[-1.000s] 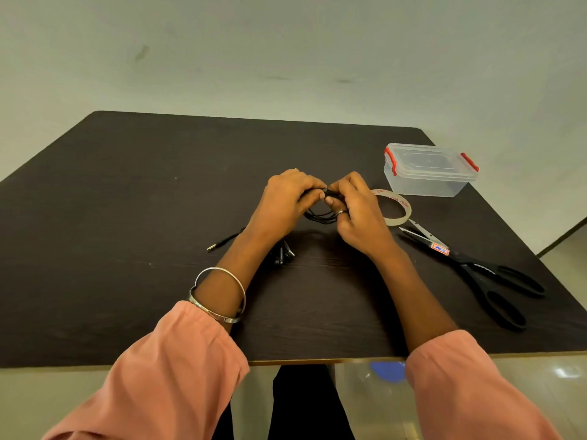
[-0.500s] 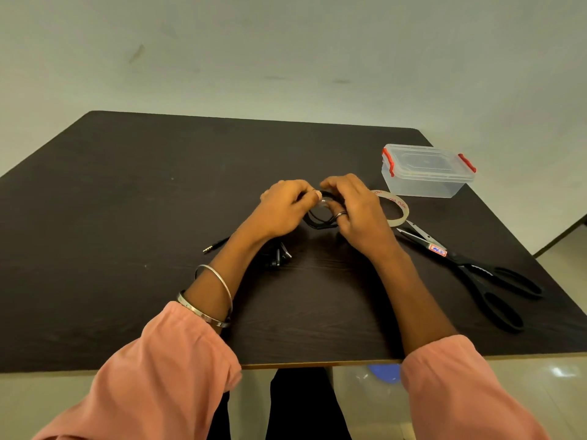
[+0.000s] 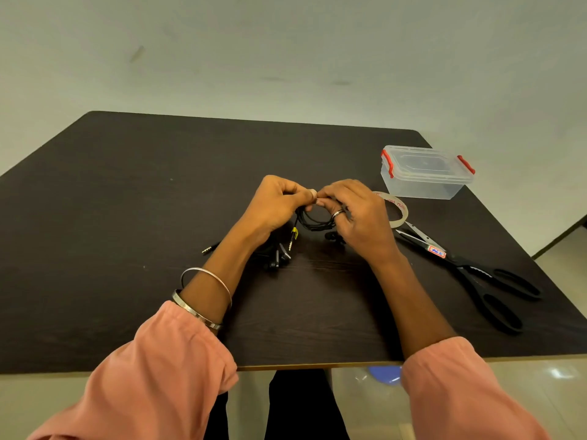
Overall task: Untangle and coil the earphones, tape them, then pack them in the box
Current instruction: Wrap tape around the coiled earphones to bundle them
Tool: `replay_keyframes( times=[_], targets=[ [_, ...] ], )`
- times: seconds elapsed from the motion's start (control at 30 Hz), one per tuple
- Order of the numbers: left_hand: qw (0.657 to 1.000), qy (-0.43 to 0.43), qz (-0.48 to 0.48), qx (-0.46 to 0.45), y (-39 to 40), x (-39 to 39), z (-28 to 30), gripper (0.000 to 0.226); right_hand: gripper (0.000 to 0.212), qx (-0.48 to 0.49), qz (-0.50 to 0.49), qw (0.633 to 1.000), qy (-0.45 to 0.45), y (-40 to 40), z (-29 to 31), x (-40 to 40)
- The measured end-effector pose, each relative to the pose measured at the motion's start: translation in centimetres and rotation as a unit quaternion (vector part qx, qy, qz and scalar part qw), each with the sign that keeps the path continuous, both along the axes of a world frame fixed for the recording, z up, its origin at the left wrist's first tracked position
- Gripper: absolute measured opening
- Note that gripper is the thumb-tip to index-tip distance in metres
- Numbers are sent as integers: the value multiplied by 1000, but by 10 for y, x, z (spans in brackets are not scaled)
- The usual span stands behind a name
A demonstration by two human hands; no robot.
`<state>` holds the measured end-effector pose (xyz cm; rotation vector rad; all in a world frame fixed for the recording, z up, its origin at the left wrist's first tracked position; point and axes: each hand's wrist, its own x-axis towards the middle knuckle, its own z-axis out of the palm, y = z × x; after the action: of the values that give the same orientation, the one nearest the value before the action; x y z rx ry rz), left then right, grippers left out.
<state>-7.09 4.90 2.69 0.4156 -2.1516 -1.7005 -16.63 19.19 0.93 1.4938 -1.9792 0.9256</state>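
A small coil of black earphone cable (image 3: 313,220) hangs between my two hands above the dark table (image 3: 127,198). My left hand (image 3: 274,206) pinches the top of the coil with thumb and fingers. My right hand (image 3: 357,214), with a ring, pinches the same spot from the right. A jack plug with a yellow tag (image 3: 293,237) dangles below the coil. Black earbuds (image 3: 278,260) and another jack plug (image 3: 209,248) lie on the table under my left wrist. The clear plastic box (image 3: 425,173) with red clips stands closed at the back right.
A roll of tape (image 3: 397,211) lies just right of my right hand, partly hidden by it. Large black scissors (image 3: 476,274) lie to the right, blades toward the tape. The table's near edge (image 3: 301,365) runs below my forearms.
The coil has lifted slightly and the yellow-tagged jack now hangs free below it. Both hands stay pinched together at the coil's top.
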Motion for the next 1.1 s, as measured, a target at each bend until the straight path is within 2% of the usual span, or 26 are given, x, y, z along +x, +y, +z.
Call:
replay_keyframes(
  times=[0.23,0.5,0.63,0.87,0.93,1.0,1.1],
  targets=[
    [999,4,-8,-31,1,0,-2,14,10,4,-13,999,-51,2,5,5],
    [978,-26,-5,-206,4,1,5,14,8,-15,-14,988,-152,2,5,6],
    [967,-21,23,-251,6,0,3,16,9,-34,-21,972,-233,0,7,7],
    [975,91,71,-190,10,0,-4,20,12,-42,-11,929,-367,-2,10,4],
    [975,108,67,-185,10,1,-4,23,11,-35,-40,930,-363,-2,8,2],
    [979,114,65,-155,10,2,-2,26,14,-16,-92,943,-318,-1,6,-1],
    [982,108,80,-133,8,1,-1,32,21,-107,-98,944,-297,2,7,1]
  ],
)
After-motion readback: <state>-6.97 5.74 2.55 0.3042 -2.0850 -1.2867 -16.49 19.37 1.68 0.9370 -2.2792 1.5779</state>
